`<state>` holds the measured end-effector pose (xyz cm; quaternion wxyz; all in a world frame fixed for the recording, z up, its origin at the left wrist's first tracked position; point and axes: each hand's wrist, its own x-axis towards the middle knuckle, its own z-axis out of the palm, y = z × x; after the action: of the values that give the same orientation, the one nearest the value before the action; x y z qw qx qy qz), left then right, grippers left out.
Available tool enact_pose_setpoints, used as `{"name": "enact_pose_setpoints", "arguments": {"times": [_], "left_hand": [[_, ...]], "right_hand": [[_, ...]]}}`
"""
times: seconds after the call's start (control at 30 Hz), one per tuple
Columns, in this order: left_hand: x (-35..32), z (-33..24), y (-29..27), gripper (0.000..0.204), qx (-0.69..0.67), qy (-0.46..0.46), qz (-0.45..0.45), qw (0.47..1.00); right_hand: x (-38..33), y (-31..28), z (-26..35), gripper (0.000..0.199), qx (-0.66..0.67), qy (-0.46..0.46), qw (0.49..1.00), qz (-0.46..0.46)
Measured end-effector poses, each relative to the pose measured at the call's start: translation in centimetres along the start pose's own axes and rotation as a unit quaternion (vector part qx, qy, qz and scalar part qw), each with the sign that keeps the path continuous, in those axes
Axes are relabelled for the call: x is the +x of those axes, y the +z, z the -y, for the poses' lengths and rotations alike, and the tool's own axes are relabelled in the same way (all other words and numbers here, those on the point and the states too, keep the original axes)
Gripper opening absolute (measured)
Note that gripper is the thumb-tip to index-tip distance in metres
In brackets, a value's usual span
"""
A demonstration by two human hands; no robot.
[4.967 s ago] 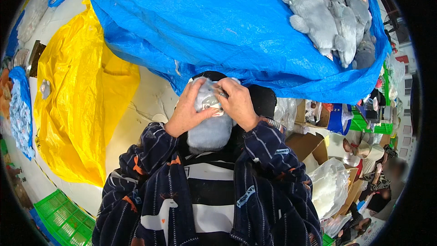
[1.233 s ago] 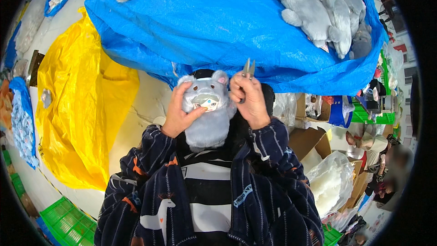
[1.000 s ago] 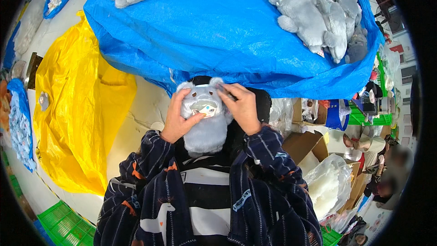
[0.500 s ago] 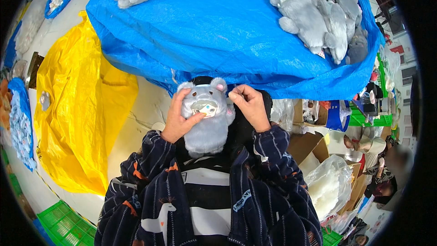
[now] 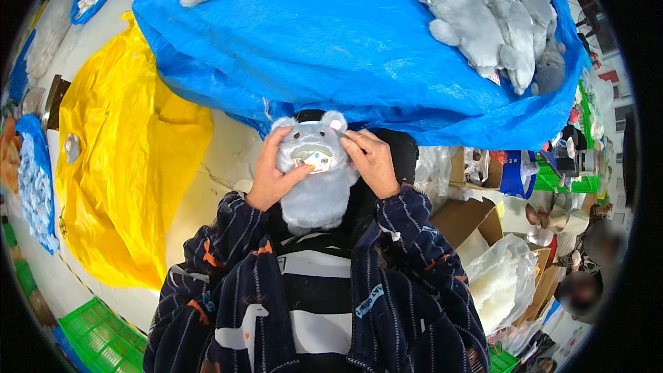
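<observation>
A grey plush toy (image 5: 314,200) with round ears, pink inside, and a small doll face lies in my lap, head away from me. My left hand (image 5: 268,178) grips the left side of its head, the thumb resting across the doll face. At the right edge of the head, just below the ear, my right hand (image 5: 375,164) has its thumb and fingertips pinched together against the fur. Whatever sits in that pinch is too small to make out.
A blue tarp (image 5: 297,41) spreads ahead, with a heap of grey plush toys (image 5: 476,24) at its far right. To the left lies a yellow plastic sheet (image 5: 117,166); a green crate (image 5: 103,335) stands lower left. Cardboard boxes (image 5: 469,224), a bag of white stuffing (image 5: 501,283) and people are right.
My right hand has come left from beside the toy to touch the edge of its head. My left hand keeps its grip. The whole view has shifted slightly.
</observation>
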<state>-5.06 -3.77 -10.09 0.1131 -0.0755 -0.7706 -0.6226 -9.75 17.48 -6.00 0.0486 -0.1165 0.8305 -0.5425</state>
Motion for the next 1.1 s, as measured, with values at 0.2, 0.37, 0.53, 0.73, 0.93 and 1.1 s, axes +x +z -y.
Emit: {"name": "enact_pose_setpoints", "arguments": {"times": [0.2,0.37,0.53,0.73,0.93,1.1], "left_hand": [[0.2,-0.4,0.1,0.072,0.002,0.009,0.004,1.0],[0.2,-0.6,-0.1,0.071,0.052,0.036,0.007,0.998],[0.2,-1.2,-0.2,0.072,0.075,0.036,0.018,0.996],[0.4,-1.2,-0.2,0.071,0.085,0.046,0.012,0.995],[0.6,-1.2,-0.1,0.071,0.09,0.059,0.015,0.994],[0.4,-1.3,-0.2,0.072,0.081,0.038,0.015,0.996]], "right_hand": [[0.5,-0.6,-0.3,0.022,0.06,-0.018,0.995,-0.072],[1.1,-0.8,3.1,0.024,-0.135,-0.094,0.986,-0.024],[1.4,-0.9,4.1,0.024,-0.223,-0.093,0.97,-0.003],[2.1,-0.4,4.3,0.021,-0.136,-0.111,0.984,-0.008],[1.7,1.3,5.3,0.032,-0.069,-0.156,0.984,0.043],[1.7,2.8,4.4,0.02,-0.137,-0.121,0.983,0.017]]}}
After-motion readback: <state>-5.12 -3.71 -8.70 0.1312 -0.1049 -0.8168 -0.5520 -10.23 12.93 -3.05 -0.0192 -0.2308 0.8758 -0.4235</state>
